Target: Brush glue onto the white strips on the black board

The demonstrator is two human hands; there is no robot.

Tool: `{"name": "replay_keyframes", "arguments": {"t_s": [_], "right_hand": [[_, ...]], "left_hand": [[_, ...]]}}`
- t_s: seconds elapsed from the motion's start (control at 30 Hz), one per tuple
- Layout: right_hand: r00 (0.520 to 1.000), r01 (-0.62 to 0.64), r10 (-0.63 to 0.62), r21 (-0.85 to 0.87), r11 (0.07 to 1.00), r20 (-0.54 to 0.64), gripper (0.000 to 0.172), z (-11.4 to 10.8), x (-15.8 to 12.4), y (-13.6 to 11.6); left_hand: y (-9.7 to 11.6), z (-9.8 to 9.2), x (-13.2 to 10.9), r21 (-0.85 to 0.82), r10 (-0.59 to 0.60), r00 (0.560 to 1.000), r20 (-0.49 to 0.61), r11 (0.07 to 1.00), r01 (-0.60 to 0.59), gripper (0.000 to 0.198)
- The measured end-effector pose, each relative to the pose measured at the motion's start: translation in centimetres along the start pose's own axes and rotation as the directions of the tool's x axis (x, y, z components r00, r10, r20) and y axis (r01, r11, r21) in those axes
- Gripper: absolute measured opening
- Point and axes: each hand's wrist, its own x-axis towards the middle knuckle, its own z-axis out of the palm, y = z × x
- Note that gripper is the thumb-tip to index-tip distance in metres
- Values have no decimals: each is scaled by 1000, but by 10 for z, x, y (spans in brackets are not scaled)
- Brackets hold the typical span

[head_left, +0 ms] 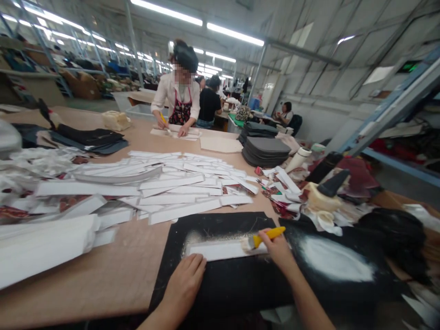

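A white strip (220, 250) lies lengthwise on a black sheet (220, 284) in front of me. My left hand (187, 275) rests on the strip's left end, its fingers stretched out and lying flat. In my right hand (275, 247) is a paintbrush (270, 236) with a yellow handle, gripped with the bristles down on the right part of the strip. Pale residue marks the black sheet along the strip's far edge and left end.
Many white strips (192, 190) lie spread beyond the sheet. A white roll (51, 245) is at left. Scraps and a pale container (321, 201) with a black-handled tool stand at right, near dark stacked pieces (266, 151). Across the table a co-worker (178, 91) brushes another strip.
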Motion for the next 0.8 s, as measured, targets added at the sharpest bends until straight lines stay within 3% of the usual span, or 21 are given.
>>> {"name": "replay_keyframes", "arguments": {"t_s": [0.1,0.27,0.33,0.43,0.47,0.53,0.6,0.67,0.8], "right_hand": [[980,-133,115,-103,986,-164,36,-36,-2,30],[998,59,-59,-126,990,4,35,-44,-21,41],[999,9,-18,-229,973,-38,33,-46,-20,42],[987,-46,-10,-340,939,-161,33,-47,-10,26],[991,7,-48,-312,950,-126,32,-41,-7,14],[982,185,-180,-131,974,51,29,-20,-3,-20],[905,332,-351,118,936,240,23,11,-5,-58],[805,398,-466,248,883,366,17,41,-8,-93],[622,565,-542,156,810,565,10,77,-4,-140]], "left_hand": [[0,1,0,8,-5,1000,-2,1000,6,25],[-1,-1,2,7,-5,999,-39,1000,5,27],[0,-3,4,5,-17,999,-42,1000,17,27],[11,-3,10,22,-57,998,-23,998,57,25],[17,-2,13,23,-64,998,-9,998,65,25],[32,1,18,11,-74,997,31,997,73,26],[44,6,22,-6,-94,991,99,995,95,26],[50,10,27,-14,-125,976,178,991,130,27],[51,11,28,-18,-158,947,280,985,170,32]]}}
